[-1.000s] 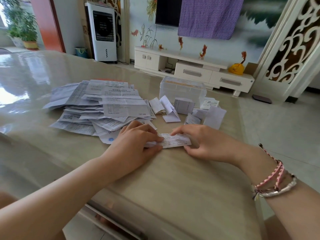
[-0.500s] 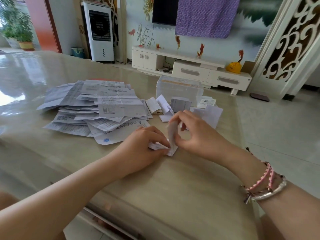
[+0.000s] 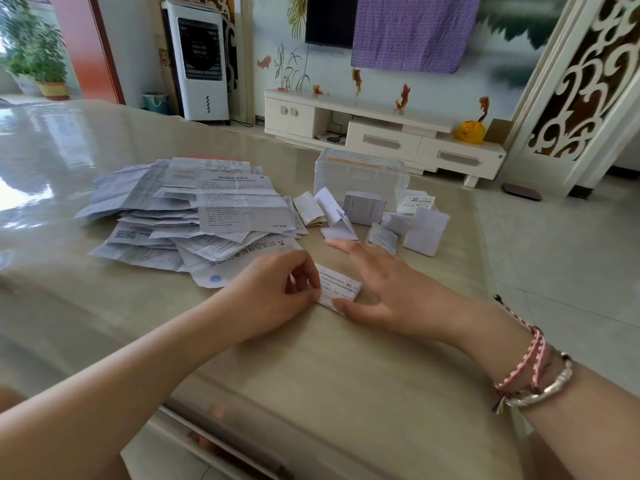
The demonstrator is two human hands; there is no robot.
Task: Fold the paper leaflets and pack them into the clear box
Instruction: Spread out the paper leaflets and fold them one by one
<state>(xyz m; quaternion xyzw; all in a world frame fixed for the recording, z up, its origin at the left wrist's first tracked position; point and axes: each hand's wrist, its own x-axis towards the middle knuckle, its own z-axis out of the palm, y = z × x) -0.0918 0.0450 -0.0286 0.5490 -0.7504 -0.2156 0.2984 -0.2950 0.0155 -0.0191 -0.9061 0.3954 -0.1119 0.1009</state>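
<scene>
I see the left hand point(image 3: 273, 292) with fingers point(image 3: 304, 277) curled, pinching the folded leaflet point(image 3: 337, 287) flat on the table point(image 3: 329, 375), while the right hand point(image 3: 391, 292) lies spread wide, thumb on its near edge, the clear box point(image 3: 360, 174) well beyond.

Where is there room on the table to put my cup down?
Bare tabletop lies between the two forearms, near the front edge, and far left beyond the unfolded leaflet pile. It is crowded between that pile and the clear box, where folded leaflets are scattered.
</scene>
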